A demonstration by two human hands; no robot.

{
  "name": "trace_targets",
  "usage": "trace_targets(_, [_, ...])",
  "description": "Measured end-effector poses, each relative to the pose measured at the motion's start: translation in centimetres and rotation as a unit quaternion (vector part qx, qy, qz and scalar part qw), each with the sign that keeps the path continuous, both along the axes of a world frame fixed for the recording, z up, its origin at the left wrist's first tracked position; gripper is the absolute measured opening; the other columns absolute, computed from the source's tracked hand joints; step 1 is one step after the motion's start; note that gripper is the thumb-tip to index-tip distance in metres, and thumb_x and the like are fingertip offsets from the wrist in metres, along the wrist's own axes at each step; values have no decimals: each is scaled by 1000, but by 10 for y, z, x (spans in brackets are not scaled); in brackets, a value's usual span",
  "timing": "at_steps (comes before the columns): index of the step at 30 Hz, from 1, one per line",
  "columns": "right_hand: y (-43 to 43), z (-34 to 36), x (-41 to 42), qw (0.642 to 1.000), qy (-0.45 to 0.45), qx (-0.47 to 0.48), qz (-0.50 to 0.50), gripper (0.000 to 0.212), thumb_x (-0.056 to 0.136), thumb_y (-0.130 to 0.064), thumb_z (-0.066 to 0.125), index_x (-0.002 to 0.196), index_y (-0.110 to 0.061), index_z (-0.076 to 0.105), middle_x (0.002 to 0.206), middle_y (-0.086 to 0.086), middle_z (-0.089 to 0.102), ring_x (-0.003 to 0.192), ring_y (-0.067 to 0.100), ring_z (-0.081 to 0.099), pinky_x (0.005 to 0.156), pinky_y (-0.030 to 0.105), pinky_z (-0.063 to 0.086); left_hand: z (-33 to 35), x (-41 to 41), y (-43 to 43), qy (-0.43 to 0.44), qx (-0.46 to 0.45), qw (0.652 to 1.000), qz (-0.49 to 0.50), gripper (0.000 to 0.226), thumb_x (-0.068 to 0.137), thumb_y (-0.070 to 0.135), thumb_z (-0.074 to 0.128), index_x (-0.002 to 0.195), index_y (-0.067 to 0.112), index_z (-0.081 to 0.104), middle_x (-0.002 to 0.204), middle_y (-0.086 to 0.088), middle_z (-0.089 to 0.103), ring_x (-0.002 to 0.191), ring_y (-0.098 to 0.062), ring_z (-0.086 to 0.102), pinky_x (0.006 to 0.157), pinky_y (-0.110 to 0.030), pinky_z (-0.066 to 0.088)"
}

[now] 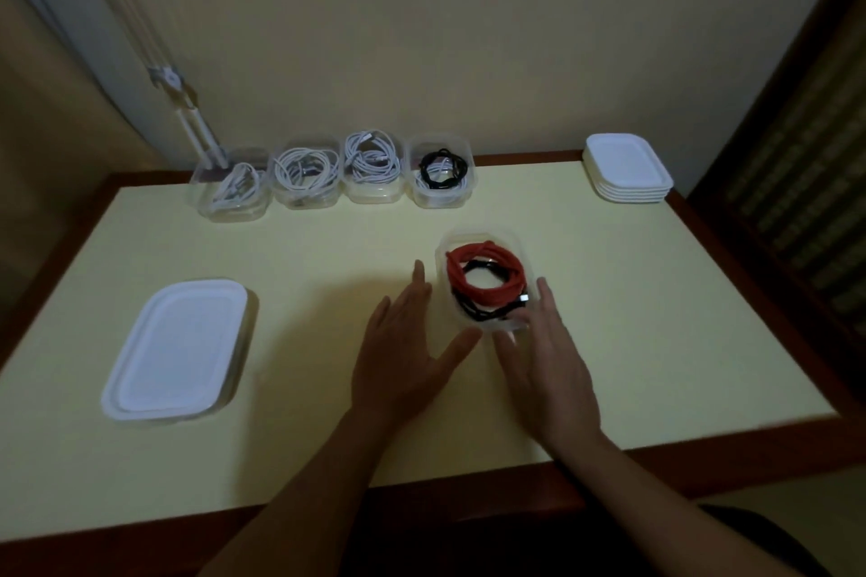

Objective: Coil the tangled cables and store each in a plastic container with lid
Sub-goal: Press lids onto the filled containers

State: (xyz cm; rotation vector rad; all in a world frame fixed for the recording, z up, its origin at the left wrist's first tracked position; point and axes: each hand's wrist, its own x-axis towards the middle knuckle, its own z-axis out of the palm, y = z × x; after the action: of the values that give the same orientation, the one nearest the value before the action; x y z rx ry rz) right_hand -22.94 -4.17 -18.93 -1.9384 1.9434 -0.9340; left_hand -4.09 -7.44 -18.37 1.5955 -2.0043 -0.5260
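Note:
A clear plastic container (511,244) stands without a lid in the middle of the table, with a coiled red cable (473,281) and a black cable (473,312) inside. My left hand (403,351) lies flat with straight fingers just left of it, the thumb near its front corner. My right hand (548,365) is spread at the container's front right, fingertips at its rim. Neither hand grips anything.
Along the back edge stand several open containers: three with white cables (304,171) and one with a black cable (443,169). A stack of white lids (628,169) sits back right. A large lidded container (178,351) is at the front left.

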Motion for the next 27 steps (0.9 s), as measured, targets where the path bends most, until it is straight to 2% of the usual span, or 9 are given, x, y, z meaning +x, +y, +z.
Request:
trace_targets(3, [5, 0, 2, 999, -5, -10, 37, 47, 100, -43, 55, 143, -29, 46, 168, -5, 19, 148, 14, 35, 102, 31, 47, 1, -1, 0, -26, -18, 999, -35, 108, 79, 93, 23, 160, 28, -5, 165, 9, 23, 149, -5, 23, 125, -34, 11])
trace_targets(5, [8, -1, 1, 998, -21, -21, 55, 51, 100, -48, 54, 148, -34, 40, 167, -7, 20, 151, 10, 28, 108, 26, 41, 1, -2, -3, -25, -27, 998, -40, 107, 80, 93, 23, 160, 28, -7, 165, 10, 22, 149, -5, 24, 125, -36, 12])
trace_targets(8, [5, 6, -3, 992, -125, 17, 9, 60, 97, -59, 47, 151, -34, 37, 167, -11, 20, 152, 4, 22, 119, 30, 31, -3, -3, -8, -32, -31, 998, -34, 107, 81, 92, 20, 161, 26, -5, 165, 9, 23, 149, -7, 26, 124, -37, 14])
trace_targets(10, [-8, 13, -18, 985, -166, 37, -19, 58, 99, -57, 48, 150, -28, 42, 166, -9, 22, 151, 5, 23, 121, 33, 27, -6, -4, -11, -38, -34, 998, -24, 103, 82, 89, 18, 161, 26, -5, 165, 6, 25, 148, -9, 28, 124, -36, 14])
trace_targets(12, [-29, 20, -42, 990, -136, 30, -17, 45, 102, -40, 55, 143, -21, 52, 165, 0, 28, 151, 12, 25, 122, 34, 25, -8, -6, -14, -46, -37, 998, -17, 100, 85, 86, 20, 161, 25, -5, 165, 5, 25, 148, -10, 29, 124, -35, 13])
trace_targets(14, [-58, 22, -70, 996, -83, 13, -19, 32, 102, -27, 57, 132, -16, 62, 160, 7, 37, 151, 18, 28, 123, 41, 26, -8, -8, -18, -53, -38, 998, -17, 98, 87, 84, 24, 160, 25, -5, 164, 5, 28, 147, -10, 31, 124, -35, 14])
trace_targets(18, [-120, 35, -113, 998, 16, 1, -58, 32, 101, -25, 55, 131, -16, 62, 156, 8, 44, 148, 28, 32, 119, 40, 26, -7, -13, -28, -57, -42, 997, -21, 99, 86, 85, 27, 160, 27, -3, 163, 5, 29, 146, -11, 34, 123, -39, 19])
trace_targets(22, [-168, 37, -145, 979, 190, 14, -74, 39, 101, -23, 49, 137, -10, 56, 155, 10, 45, 148, 34, 31, 116, 48, 29, -6, -19, -39, -62, -43, 997, -22, 99, 85, 84, 31, 161, 29, -1, 164, 6, 26, 146, -12, 34, 122, -40, 21])
trace_targets(27, [-193, 28, -176, 962, 254, 24, -92, 39, 99, -25, 47, 131, -4, 60, 141, 15, 57, 135, 40, 44, 107, 49, 37, -3, -26, -49, -57, -43, 997, -25, 99, 84, 82, 36, 161, 28, 6, 164, 7, 28, 145, -11, 36, 122, -42, 23])
